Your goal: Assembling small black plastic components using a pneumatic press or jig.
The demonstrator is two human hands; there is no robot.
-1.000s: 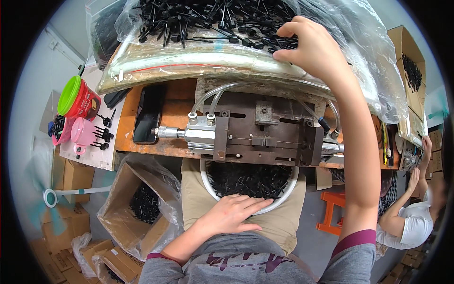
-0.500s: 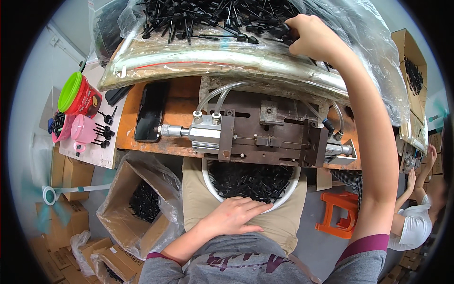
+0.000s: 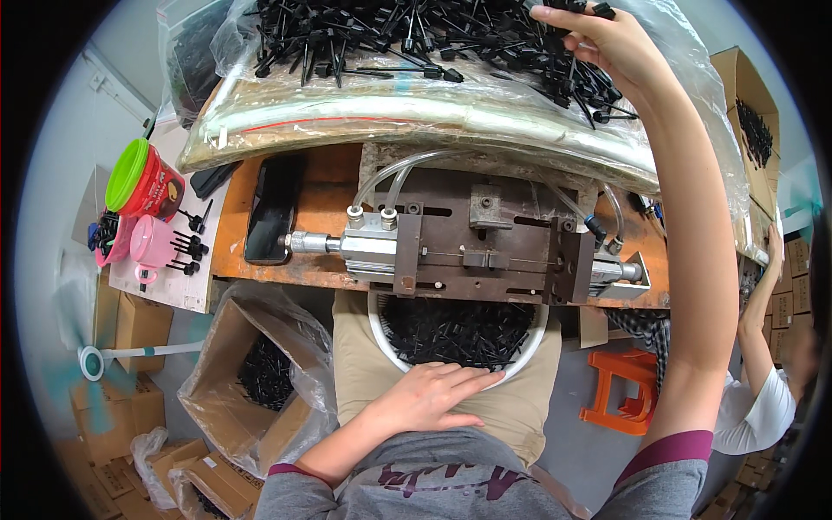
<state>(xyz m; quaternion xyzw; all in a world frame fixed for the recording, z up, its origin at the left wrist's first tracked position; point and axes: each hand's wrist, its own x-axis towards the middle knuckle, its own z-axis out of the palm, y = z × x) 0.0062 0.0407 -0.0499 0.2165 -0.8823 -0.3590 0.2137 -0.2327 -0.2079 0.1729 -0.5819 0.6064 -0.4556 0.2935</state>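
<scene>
R hand [image 3: 598, 39] shifted up/right vs 0.5s ago, now ~1 o'clock at blk stemmed parts [image 3: 468, 39] (heap 12–1); fingers curled, can't tell if pinching any. Prob still pulling stock, clamp rig [image 3: 485, 258] unattended. L hand [image 3: 422, 394], 6 o'clock, fingers flat/spread on white tub [image 3: 531, 347].

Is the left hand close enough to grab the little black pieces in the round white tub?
Probably yes: the left hand rests at the near rim of the white tub, and nothing seems to lie between its fingers and the black pieces.
</scene>
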